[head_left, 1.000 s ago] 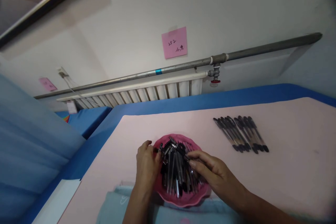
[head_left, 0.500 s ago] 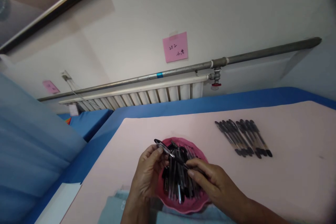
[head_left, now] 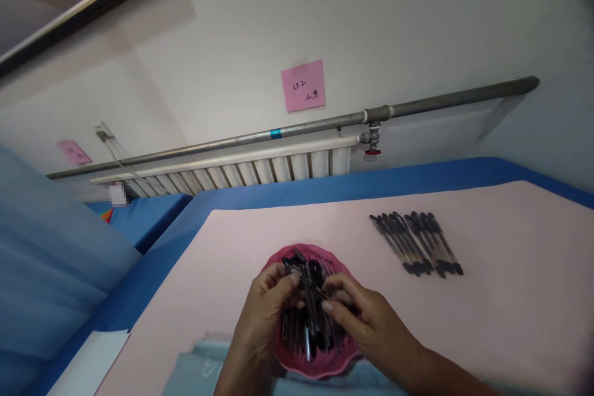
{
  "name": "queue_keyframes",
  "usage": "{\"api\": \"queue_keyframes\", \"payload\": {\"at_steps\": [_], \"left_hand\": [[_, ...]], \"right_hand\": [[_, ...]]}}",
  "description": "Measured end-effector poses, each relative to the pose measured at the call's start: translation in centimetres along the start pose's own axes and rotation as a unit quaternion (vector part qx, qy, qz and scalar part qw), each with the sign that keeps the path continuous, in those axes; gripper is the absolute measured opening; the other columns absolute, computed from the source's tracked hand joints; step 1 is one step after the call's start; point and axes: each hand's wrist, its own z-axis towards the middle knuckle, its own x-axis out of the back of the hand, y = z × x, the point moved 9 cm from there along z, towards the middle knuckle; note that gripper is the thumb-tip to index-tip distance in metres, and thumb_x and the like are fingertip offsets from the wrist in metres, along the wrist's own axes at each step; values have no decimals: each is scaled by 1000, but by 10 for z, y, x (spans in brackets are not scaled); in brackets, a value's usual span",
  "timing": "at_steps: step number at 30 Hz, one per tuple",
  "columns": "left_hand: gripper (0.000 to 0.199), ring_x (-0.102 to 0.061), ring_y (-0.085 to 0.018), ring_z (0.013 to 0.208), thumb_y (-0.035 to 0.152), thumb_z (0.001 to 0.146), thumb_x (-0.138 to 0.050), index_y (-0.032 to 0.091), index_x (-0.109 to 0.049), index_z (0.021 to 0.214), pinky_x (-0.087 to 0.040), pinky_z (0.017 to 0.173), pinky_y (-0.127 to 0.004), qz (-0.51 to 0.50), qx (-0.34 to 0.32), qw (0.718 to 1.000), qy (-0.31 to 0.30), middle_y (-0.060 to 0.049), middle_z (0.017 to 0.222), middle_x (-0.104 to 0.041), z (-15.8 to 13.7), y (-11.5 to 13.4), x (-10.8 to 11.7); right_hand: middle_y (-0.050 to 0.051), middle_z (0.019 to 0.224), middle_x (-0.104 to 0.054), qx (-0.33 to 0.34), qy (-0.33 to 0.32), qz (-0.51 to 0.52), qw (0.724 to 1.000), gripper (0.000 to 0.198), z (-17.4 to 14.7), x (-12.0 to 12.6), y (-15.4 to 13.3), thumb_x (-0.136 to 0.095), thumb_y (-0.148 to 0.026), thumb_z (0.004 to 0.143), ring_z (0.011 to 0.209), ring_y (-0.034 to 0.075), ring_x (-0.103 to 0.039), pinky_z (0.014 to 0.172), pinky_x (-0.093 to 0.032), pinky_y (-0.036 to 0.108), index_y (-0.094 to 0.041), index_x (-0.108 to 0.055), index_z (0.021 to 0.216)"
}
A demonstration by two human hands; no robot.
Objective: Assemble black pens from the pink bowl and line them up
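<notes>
A black pen [head_left: 306, 280] is held slantwise over the bowl, one end in each hand. My left hand [head_left: 269, 303] pinches its upper-left end between thumb and fingers. At its lower-right end, the thumb and fingers of my right hand [head_left: 357, 309] are closed. Whether the cap is fully seated on the pen cannot be made out. Below both hands sits a pink scalloped bowl [head_left: 320, 371], filled with many loose black and clear pen parts [head_left: 310, 328]; the hands cover some of them.
Several black-capped pens [head_left: 415, 244] lie side by side on the pink table sheet [head_left: 501, 297], right of the bowl. Light-blue cloth [head_left: 192, 371] is at the near edge, white paper [head_left: 90, 362] at lower left. Behind the table are a radiator [head_left: 260, 168] and a pipe [head_left: 315, 127].
My hands have come closer together along the pen, and less of it shows between them. The pen sits slightly lower over the bowl. The view has shifted slightly.
</notes>
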Motion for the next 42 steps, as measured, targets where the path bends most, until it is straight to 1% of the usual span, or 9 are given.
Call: {"api": "queue_keyframes", "payload": {"at_steps": [7, 12, 15, 19, 21, 25, 36, 40, 42], "left_hand": [[15, -47, -7, 52, 26, 69, -64, 13, -58, 73, -38, 53, -20, 34, 6, 999, -38, 2, 62, -55, 3, -14, -4], [25, -51, -10, 61, 31, 67, -67, 13, -63, 84, -39, 57, -21, 50, 14, 998, -26, -2, 72, -59, 1, -10, -1], [29, -51, -10, 62, 34, 68, -65, 14, -64, 88, -40, 58, -21, 66, 18, 998, -1, -2, 71, -60, 0, -6, 5], [27, -50, -11, 61, 36, 70, -62, 15, -64, 87, -39, 58, -22, 85, 22, 996, -13, -1, 68, -58, 0, -8, 4], [26, -50, -11, 61, 36, 70, -62, 15, -64, 86, -39, 58, -22, 93, 22, 995, -21, -1, 67, -58, 1, -9, 3], [27, -50, -12, 61, 37, 71, -60, 14, -64, 86, -39, 58, -23, 115, 9, 993, -31, -2, 67, -58, 0, -7, 2], [27, -51, -11, 60, 38, 68, -63, 16, -65, 83, -39, 59, -23, 112, 9, 994, -3, -1, 67, -60, -3, 0, 8], [25, -50, -11, 58, 39, 67, -63, 15, -63, 76, -38, 58, -23, 105, -6, 994, 20, -1, 63, -59, -1, 7, 16], [25, -49, -11, 57, 40, 66, -63, 16, -62, 72, -39, 57, -23, 117, -23, 992, 42, 0, 61, -58, 1, 11, 24]], "right_hand": [[-4, 62, -56, -5, 15, -43, 999, 6, -2, 2, 1, -47, -26, 83, 54, 11, -50, 51, -40, 22, -23, -51, 86], [0, 77, -61, 53, 96, -149, 983, 8, 3, 32, -16, -48, -24, 82, 72, 15, -56, 64, -44, 26, -22, -55, 83], [4, 82, -62, 79, 157, -285, 942, 12, 9, 61, -20, -44, -24, 85, 78, 18, -56, 67, -42, 29, -20, -54, 89], [6, 74, -62, 28, 164, -517, 840, 16, 23, 89, -2, -39, -20, 87, 70, 19, -55, 63, -36, 28, -17, -55, 85], [8, 76, -61, 4, 162, -557, 815, 16, 27, 100, 7, -39, -14, 85, 69, 20, -55, 61, -33, 28, -15, -55, 83], [11, 80, -60, -30, 164, -589, 791, 19, 31, 111, 20, -40, -4, 79, 66, 21, -54, 58, -30, 30, -13, -56, 82], [13, 74, -60, -41, 121, -623, 772, 20, 32, 107, 31, -46, -8, 77, 73, 24, -56, 62, -28, 33, -12, -62, 67], [13, 74, -61, -35, 131, -612, 779, 18, 31, 108, 25, -47, -9, 76, 74, 26, -56, 64, -30, 35, -12, -63, 67], [12, 79, -62, -21, 139, -598, 789, 19, 31, 104, 18, -45, -11, 79, 77, 25, -57, 67, -32, 35, -13, -64, 75]]}}
